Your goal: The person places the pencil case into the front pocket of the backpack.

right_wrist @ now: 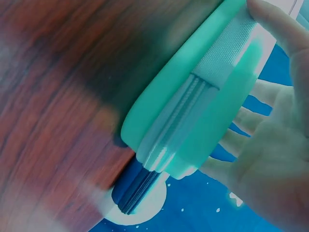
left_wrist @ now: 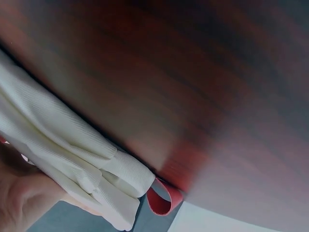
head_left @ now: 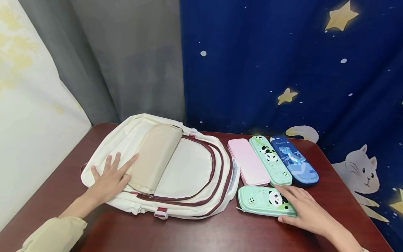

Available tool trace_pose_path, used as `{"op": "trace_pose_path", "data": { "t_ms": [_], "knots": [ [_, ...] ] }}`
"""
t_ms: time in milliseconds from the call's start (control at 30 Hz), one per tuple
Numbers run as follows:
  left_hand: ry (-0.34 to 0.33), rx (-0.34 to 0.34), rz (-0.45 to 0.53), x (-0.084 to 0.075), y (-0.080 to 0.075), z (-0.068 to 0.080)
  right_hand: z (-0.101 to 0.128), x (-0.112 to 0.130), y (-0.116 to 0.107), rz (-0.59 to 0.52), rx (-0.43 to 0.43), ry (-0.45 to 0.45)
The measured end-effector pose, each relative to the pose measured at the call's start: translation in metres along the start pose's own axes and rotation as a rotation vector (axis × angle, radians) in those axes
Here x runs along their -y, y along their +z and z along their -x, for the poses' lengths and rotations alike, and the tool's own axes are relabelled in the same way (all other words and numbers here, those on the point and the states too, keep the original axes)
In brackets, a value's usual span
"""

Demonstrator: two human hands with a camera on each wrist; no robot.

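Right hand [head_left: 306,210] sits near the front right edge of the dark red wooden table [head_left: 195,234], thumb and fingers curled round the mint green panda pencil case [head_left: 266,201]. Behind it, toward the back edge, three more cases lie side by side: pink [head_left: 248,161], a second green panda one [head_left: 270,160], and navy blue [head_left: 294,160]. Left hand [head_left: 110,176] lies flat, fingers spread, pressing on the white canvas backpack with maroon zips [head_left: 189,171] on the table's left half.

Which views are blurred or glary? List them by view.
Head view: sharp, evenly lit, soft sheen on the table. Left wrist: table streaked with blur, backpack fabric fairly crisp. Right wrist: table smeared, green pencil case close and slightly soft.
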State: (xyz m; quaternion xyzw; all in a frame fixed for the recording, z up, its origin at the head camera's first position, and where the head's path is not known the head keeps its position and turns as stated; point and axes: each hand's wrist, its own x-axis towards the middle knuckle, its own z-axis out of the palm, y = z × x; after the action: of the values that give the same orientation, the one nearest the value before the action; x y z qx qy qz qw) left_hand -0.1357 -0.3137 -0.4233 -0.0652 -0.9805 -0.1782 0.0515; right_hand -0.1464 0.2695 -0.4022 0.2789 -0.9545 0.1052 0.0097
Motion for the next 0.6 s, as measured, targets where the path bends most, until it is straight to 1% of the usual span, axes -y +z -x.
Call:
{"op": "trace_pose_path", "data": {
  "t_ms": [67,167,333,500,600],
  "knots": [
    [-0.001,-0.003,0.0,0.001,0.002,0.002,0.001,0.001,-0.002,-0.006,0.017,0.021],
    [-0.001,-0.004,0.004,0.001,0.004,0.004,0.004,0.0,-0.004,-0.012,0.02,0.033],
    [-0.003,-0.005,0.01,0.001,0.004,0.005,0.008,-0.004,-0.004,0.007,0.01,0.027],
    [0.002,-0.012,-0.002,0.002,0.002,0.002,0.009,-0.009,-0.004,0.045,-0.017,-0.038],
    [0.01,-0.018,-0.008,0.001,0.002,0.0,0.008,-0.012,-0.005,0.045,-0.031,-0.053]
  ]
}}
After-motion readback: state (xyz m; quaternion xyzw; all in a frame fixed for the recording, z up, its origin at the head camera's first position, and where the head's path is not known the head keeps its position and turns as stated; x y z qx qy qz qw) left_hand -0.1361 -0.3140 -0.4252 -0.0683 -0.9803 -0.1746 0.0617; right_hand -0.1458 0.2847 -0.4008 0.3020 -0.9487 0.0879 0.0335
